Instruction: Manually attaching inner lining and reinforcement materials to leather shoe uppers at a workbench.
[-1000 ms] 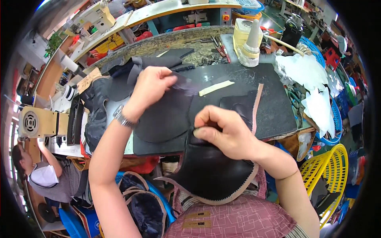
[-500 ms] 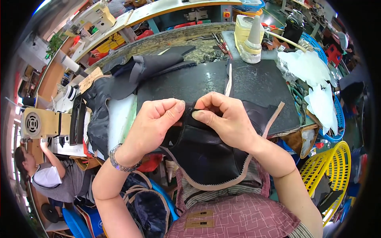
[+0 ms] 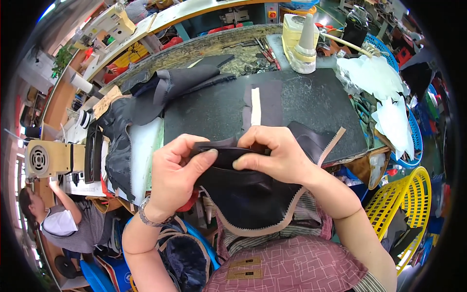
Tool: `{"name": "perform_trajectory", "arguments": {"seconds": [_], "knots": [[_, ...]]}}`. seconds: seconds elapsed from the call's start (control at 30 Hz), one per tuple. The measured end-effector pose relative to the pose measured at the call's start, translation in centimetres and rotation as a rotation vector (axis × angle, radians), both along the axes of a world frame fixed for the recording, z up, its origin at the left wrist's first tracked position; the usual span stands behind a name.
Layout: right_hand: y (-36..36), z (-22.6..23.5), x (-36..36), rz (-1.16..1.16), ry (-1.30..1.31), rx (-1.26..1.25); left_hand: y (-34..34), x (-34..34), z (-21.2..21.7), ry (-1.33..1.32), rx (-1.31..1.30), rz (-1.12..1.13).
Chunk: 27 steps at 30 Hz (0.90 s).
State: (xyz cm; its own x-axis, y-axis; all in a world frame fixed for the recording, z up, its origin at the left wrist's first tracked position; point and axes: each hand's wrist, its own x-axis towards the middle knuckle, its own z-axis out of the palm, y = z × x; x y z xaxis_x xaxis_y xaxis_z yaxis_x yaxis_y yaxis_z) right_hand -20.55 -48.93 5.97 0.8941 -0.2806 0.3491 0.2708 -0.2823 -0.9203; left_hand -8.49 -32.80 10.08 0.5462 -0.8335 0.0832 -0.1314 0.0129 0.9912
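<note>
Both of my hands hold up a black leather shoe upper (image 3: 250, 204) with a tan zigzag-cut border, above the near edge of the work table. My left hand (image 3: 175, 173) pinches its upper left edge between thumb and fingers. Along the same edge, to the right, my right hand (image 3: 279, 155) has its thumb on the near layer and its fingers curled behind. Between the two hands the layers part into a dark gap. Beyond them, a dark grey piece with a white strip (image 3: 256, 104) lies on the black mat (image 3: 204, 109).
Black cut pieces (image 3: 182, 85) lie folded at the far left of the table. A cream container (image 3: 294, 36) and a cone-topped bottle (image 3: 305, 53) stand at the back. White sheets (image 3: 372, 78) hang at the right, above a yellow basket (image 3: 404, 209). Another person (image 3: 73, 219) sits at the left.
My hands have moved apart, the left one leftward, and the upper's edge has turned and spread into a gap. The grey piece with the white strip now shows on the mat.
</note>
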Motion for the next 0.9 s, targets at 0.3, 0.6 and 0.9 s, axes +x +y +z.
{"name": "perform_trajectory", "arguments": {"seconds": [0.3, 0.6, 0.9], "knots": [[0.0, 0.3, -0.4, -0.132, 0.035, -0.171, 0.7, 3.0, 2.0, 0.282, 0.140, -0.426], [2.0, -0.7, 0.2, -0.134, -0.341, -0.272, -0.6, 0.7, 4.3, -0.957, 0.363, -0.400], [2.2, -0.8, -0.1, -0.239, -0.252, -0.492, -1.6, -1.5, 7.0, -0.886, 0.461, -0.667]]}}
